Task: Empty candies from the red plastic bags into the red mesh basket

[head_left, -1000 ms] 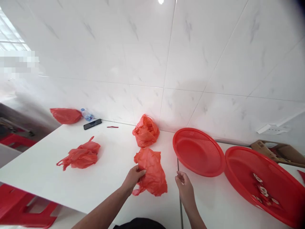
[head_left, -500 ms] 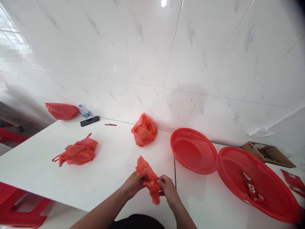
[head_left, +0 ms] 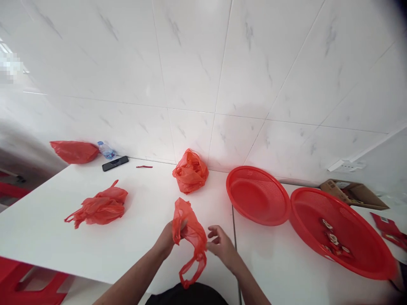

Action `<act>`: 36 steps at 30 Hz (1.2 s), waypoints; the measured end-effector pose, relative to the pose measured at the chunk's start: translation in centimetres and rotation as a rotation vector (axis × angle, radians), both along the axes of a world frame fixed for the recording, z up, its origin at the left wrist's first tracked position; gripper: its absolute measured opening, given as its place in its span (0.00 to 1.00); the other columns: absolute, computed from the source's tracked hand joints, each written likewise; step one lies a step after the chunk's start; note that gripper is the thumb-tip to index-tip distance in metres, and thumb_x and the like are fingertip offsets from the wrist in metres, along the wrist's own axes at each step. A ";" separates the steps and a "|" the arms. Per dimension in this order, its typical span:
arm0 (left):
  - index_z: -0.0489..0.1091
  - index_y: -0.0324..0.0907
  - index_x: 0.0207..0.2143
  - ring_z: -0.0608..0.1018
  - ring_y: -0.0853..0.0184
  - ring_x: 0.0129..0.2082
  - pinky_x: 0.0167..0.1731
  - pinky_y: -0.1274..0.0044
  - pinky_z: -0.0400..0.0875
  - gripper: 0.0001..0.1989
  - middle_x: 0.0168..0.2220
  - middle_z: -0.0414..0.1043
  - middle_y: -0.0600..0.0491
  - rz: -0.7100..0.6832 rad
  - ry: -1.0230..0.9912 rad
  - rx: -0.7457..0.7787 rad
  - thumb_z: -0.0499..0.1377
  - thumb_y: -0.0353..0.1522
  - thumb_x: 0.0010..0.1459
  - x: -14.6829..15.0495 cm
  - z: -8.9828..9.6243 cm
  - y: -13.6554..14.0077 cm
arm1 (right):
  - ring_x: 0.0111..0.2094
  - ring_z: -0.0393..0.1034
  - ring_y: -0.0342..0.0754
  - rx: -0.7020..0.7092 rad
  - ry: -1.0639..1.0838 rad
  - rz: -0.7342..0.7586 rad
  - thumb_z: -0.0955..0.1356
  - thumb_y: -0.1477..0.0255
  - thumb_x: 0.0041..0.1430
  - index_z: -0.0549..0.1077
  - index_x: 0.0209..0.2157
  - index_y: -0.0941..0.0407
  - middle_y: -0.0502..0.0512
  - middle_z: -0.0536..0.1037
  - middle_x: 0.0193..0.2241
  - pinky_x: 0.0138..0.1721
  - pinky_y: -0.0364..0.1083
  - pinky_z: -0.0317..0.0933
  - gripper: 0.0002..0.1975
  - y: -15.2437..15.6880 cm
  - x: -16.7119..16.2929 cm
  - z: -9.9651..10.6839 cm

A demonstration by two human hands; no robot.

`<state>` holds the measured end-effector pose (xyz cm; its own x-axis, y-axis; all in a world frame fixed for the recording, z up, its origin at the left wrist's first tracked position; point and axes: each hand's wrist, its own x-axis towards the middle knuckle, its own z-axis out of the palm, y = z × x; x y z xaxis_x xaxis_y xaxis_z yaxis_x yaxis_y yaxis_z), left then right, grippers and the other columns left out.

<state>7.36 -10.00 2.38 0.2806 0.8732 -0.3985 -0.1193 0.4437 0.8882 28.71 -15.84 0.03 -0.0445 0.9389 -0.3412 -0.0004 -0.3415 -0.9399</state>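
My left hand point(head_left: 168, 238) is closed around a thin red plastic bag point(head_left: 192, 231), with some fingers showing through the film. The bag hangs partly unfolded above the table, a handle loop drooping toward me. My right hand point(head_left: 221, 248) is at the bag's right edge, fingers apart and curved; whether the thumb tip touches the film I cannot tell. Beyond the held bag, a bunched red plastic bag point(head_left: 190, 173) rests near the wall. Another crumpled red bag point(head_left: 101, 206) lies on the table to the left.
Two red plastic baskets point(head_left: 244, 212) point(head_left: 307, 237) stand to the right; the larger holds several small red packets point(head_left: 333, 239). Behind it is a cardboard box point(head_left: 365, 197). Far left on the white table point(head_left: 149, 199) are a phone point(head_left: 115, 163), a water bottle point(head_left: 107, 151) and a red bag point(head_left: 75, 152).
The held bag has gone from bunched to more spread out, and its handle loop now hangs down. My right hand has let go its pinch and its fingers have parted. The view has shifted slightly.
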 end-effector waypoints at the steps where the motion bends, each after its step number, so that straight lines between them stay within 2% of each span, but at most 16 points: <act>1: 0.73 0.37 0.30 0.75 0.63 0.31 0.37 0.71 0.70 0.20 0.28 0.74 0.50 -0.024 0.012 0.009 0.64 0.47 0.49 0.9 0.2 -0.2 | 0.30 0.67 0.44 0.006 -0.009 0.009 0.74 0.70 0.41 0.72 0.41 0.52 0.49 0.76 0.35 0.28 0.42 0.58 0.22 0.1 -1.2 -0.2; 4: 0.70 0.38 0.25 0.72 0.66 0.25 0.31 0.73 0.68 0.20 0.22 0.70 0.54 -0.053 0.069 0.033 0.65 0.47 0.47 2.3 0.5 -0.3 | 0.24 0.62 0.42 -0.066 -0.011 -0.141 0.72 0.77 0.37 0.72 0.22 0.55 0.46 0.73 0.21 0.26 0.42 0.52 0.07 0.6 -3.2 -1.8; 6: 0.70 0.39 0.26 0.73 0.64 0.26 0.31 0.73 0.68 0.21 0.22 0.70 0.54 -0.034 0.138 0.041 0.65 0.48 0.46 1.7 0.6 0.2 | 0.20 0.58 0.40 -0.136 0.028 -0.312 0.69 0.78 0.36 0.67 0.16 0.55 0.45 0.67 0.14 0.23 0.41 0.49 0.07 1.0 -2.5 -3.0; 8: 0.69 0.40 0.26 0.75 0.62 0.28 0.32 0.72 0.68 0.20 0.22 0.70 0.54 -0.041 0.288 0.057 0.62 0.48 0.48 0.1 0.4 1.0 | 0.18 0.60 0.41 -0.191 0.100 -0.465 0.68 0.76 0.38 0.68 0.20 0.55 0.45 0.68 0.14 0.22 0.41 0.51 0.04 1.3 -0.3 -3.9; 11: 0.58 0.44 0.19 0.70 0.65 0.23 0.26 0.74 0.62 0.16 0.17 0.62 0.58 -0.089 0.769 0.204 0.57 0.42 0.51 -2.9 -0.9 2.0 | 0.21 0.67 0.44 -0.247 0.260 -0.667 0.66 0.70 0.43 0.67 0.27 0.53 0.47 0.72 0.18 0.24 0.43 0.60 0.05 1.0 3.6 -4.3; 13: 0.56 0.45 0.19 0.70 0.63 0.23 0.24 0.73 0.61 0.13 0.17 0.60 0.58 -0.211 1.045 0.280 0.53 0.39 0.53 -4.3 -2.2 2.0 | 0.25 0.71 0.46 -0.254 0.364 -0.729 0.67 0.69 0.43 0.67 0.27 0.53 0.49 0.74 0.21 0.28 0.45 0.64 0.06 0.5 5.3 -4.1; 15: 0.62 0.45 0.25 0.74 0.58 0.28 0.28 0.71 0.65 0.09 0.23 0.68 0.54 -0.288 1.201 0.391 0.52 0.38 0.54 -4.8 -3.5 1.4 | 0.27 0.72 0.48 -0.254 0.447 -0.740 0.68 0.68 0.42 0.67 0.25 0.53 0.51 0.75 0.21 0.30 0.47 0.66 0.07 0.0 5.7 -3.7; 16: 0.65 0.44 0.31 0.76 0.55 0.34 0.32 0.68 0.68 0.08 0.31 0.73 0.50 -0.291 1.223 0.489 0.53 0.39 0.54 -4.6 -4.2 0.9 | 0.27 0.72 0.48 -0.252 0.480 -0.735 0.69 0.67 0.42 0.67 0.25 0.53 0.51 0.75 0.21 0.30 0.47 0.66 0.07 -0.1 5.5 -3.5; 17: 0.67 0.43 0.38 0.76 0.53 0.42 0.39 0.66 0.69 0.12 0.40 0.74 0.46 -0.285 1.208 0.606 0.54 0.39 0.53 -4.1 -4.7 0.3 | 0.27 0.72 0.48 -0.247 0.508 -0.721 0.68 0.67 0.43 0.68 0.25 0.54 0.51 0.75 0.21 0.30 0.47 0.66 0.07 -0.2 5.0 -3.4; 19: 0.63 0.44 0.52 0.70 0.51 0.55 0.52 0.64 0.66 0.25 0.55 0.67 0.43 -0.304 1.112 0.817 0.57 0.37 0.51 -2.7 -5.6 -0.8 | 0.27 0.71 0.48 -0.233 0.546 -0.668 0.68 0.65 0.45 0.70 0.26 0.55 0.51 0.76 0.22 0.30 0.47 0.66 0.08 -0.3 3.5 -3.0; 21: 0.58 0.47 0.58 0.68 0.53 0.58 0.56 0.65 0.63 0.31 0.59 0.64 0.45 -0.401 1.020 0.895 0.58 0.34 0.50 -0.9 -6.1 -1.7 | 0.27 0.71 0.47 -0.220 0.555 -0.606 0.69 0.66 0.45 0.72 0.26 0.56 0.51 0.77 0.23 0.30 0.45 0.64 0.08 -0.3 2.1 -2.7; 25: 0.58 0.47 0.60 0.73 0.57 0.52 0.51 0.68 0.67 0.29 0.56 0.67 0.47 -0.489 1.009 0.801 0.52 0.30 0.54 0.9 -5.8 -2.1 | 0.23 0.66 0.43 -0.214 0.511 -0.533 0.68 0.69 0.45 0.71 0.23 0.56 0.48 0.74 0.21 0.28 0.43 0.60 0.05 -0.6 0.8 -2.4; 29: 0.67 0.47 0.48 0.77 0.61 0.46 0.45 0.71 0.68 0.22 0.47 0.74 0.50 -0.547 1.036 0.569 0.47 0.24 0.53 -0.1 -4.6 -1.1 | 0.18 0.59 0.39 -0.210 0.419 -0.486 0.68 0.74 0.40 0.69 0.23 0.57 0.44 0.68 0.16 0.22 0.40 0.51 0.04 -1.6 2.6 -2.5; 32: 0.64 0.47 0.36 0.79 0.63 0.35 0.37 0.74 0.68 0.13 0.33 0.77 0.55 -0.487 1.016 0.395 0.46 0.24 0.52 -1.2 -3.9 -0.5 | 0.21 0.64 0.40 -0.212 0.368 -0.473 0.70 0.74 0.40 0.71 0.37 0.56 0.44 0.72 0.21 0.23 0.40 0.52 0.17 -2.1 5.4 -2.7; 34: 0.59 0.47 0.31 0.77 0.65 0.29 0.33 0.76 0.67 0.08 0.27 0.74 0.57 -0.419 0.970 0.312 0.46 0.25 0.52 -1.5 -3.7 -0.4 | 0.28 0.71 0.44 -0.202 0.349 -0.570 0.72 0.69 0.42 0.67 0.47 0.54 0.48 0.76 0.29 0.28 0.42 0.59 0.26 -1.9 7.5 -2.9; 36: 0.56 0.46 0.28 0.77 0.65 0.28 0.31 0.77 0.67 0.05 0.26 0.73 0.57 -0.383 0.907 0.239 0.46 0.27 0.52 -1.5 -3.8 -0.3 | 0.36 0.74 0.47 -0.186 0.335 -0.702 0.73 0.65 0.42 0.64 0.49 0.53 0.52 0.76 0.37 0.33 0.44 0.63 0.30 -1.1 9.6 -3.0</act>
